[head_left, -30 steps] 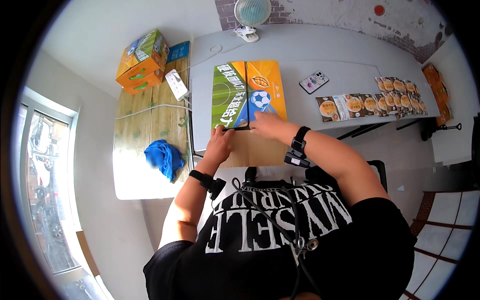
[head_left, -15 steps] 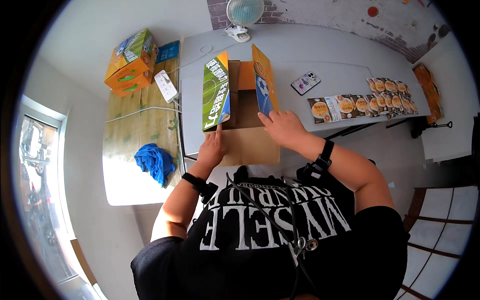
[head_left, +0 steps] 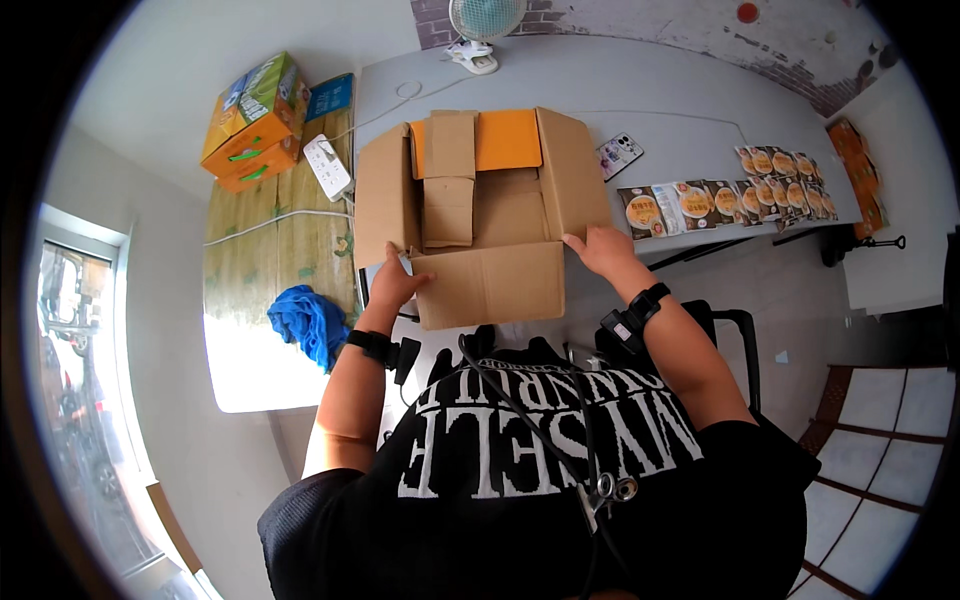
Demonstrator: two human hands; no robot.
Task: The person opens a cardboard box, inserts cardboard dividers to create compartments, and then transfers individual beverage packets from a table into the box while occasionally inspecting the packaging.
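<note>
An open cardboard box (head_left: 510, 212) stands on the grey table before me, its plain brown flaps folded outward and its far flap orange inside. Within its left part is a folded cardboard strip (head_left: 449, 208), which reaches up over the far flap. My left hand (head_left: 396, 284) holds the box's near left corner, thumb along the near flap, other fingers partly hidden under the left flap. At the near right corner my right hand (head_left: 604, 252) grips the box, its thumb against the edge and its remaining fingers partly out of sight beneath the right flap.
Right of the box lie a phone (head_left: 619, 155) and rows of brown-and-white packets (head_left: 695, 204). A clip fan (head_left: 483, 25) stands at the back. On the wooden table to the left are a blue cloth (head_left: 308, 325), a white power strip (head_left: 327, 168) and a printed orange-green carton (head_left: 257, 115).
Both side flaps, upright before with their printed faces showing, now lie folded outward. My hands have moved apart to the box's near corners.
</note>
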